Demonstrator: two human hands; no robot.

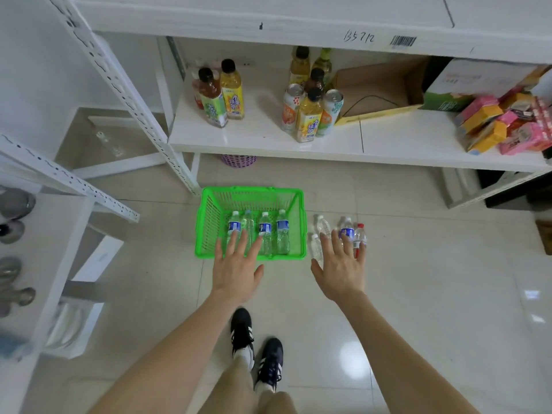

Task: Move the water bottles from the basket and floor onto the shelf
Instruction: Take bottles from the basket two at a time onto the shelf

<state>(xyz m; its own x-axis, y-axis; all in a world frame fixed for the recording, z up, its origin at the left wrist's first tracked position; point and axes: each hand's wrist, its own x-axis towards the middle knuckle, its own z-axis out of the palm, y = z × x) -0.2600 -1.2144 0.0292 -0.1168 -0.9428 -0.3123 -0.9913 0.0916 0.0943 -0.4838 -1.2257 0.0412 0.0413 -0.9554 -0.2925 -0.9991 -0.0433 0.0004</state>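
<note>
On my far left stands a white side rack (44, 234) with grey objects on it, too blurred to name. Next comes the slotted white post (125, 94) of the shelf (268, 138), whose lower board carries 2 tea bottles (221, 94) on its left part, a cluster of tea bottles and cans (310, 109) near the middle, an open cardboard box (379, 91) beside them, and pink and orange cartons (504, 127) at the right end. Under the shelf edge a purple basket (239, 160) peeks out.

On the tiled floor (448, 279) sits the green basket (209, 222), holding 4 water bottles (282, 231) side by side. My left hand (236, 271) hangs over the basket's near rim, palm down, fingers spread wide and gripping nothing; its fingertips overlap the 2 left bottles in view, but I cannot tell whether they touch.

Just right of the basket, 4 more bottles stand on the floor: 2 clear ones (323, 225), a blue-labelled one (346, 230) and a red-capped one (360, 234), close together. My right hand (340, 267) hovers over this group, palm down as well, fingers splayed and empty, partly covering the bottles.

My hands are well apart from each other, each over its own set of bottles. Below them my 2 dark shoes (257, 351) with white stripes stand on the tiles.
</note>
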